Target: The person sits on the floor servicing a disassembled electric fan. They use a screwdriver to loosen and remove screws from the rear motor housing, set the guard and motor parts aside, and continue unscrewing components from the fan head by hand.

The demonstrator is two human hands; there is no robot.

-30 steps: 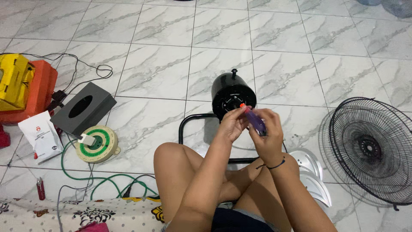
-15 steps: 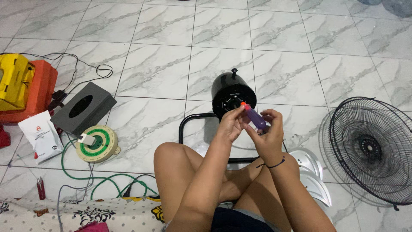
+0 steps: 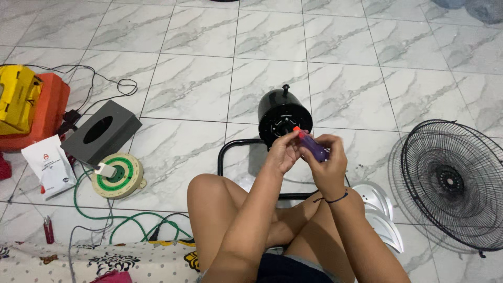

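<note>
Spreading across the whole view, the floor (image 3: 173,99) of pale marbled tiles carries everything. On the right lies a round black wire fan grille (image 3: 455,183), with grey fan blades (image 3: 381,212) just beside it, near the person's right forearm. A black fan motor housing (image 3: 283,116) stands at the centre on a black tubular stand (image 3: 226,152), directly beyond the hands. On the left sit an orange and yellow case (image 3: 31,105), a dark grey tissue box (image 3: 101,132), a white pouch (image 3: 50,165) and a round cream extension reel (image 3: 119,174) with a green cable (image 3: 112,220) curling toward the patterned cloth (image 3: 89,262) at the bottom edge. The person sits with bare knees drawn up. The right hand (image 3: 329,162) has its grip closed around a purple screwdriver (image 3: 312,145), whose orange end points toward the motor housing. The left hand (image 3: 283,152) has its fingers curled at the orange end of the tool, touching it, just in front of the housing's face.
</note>
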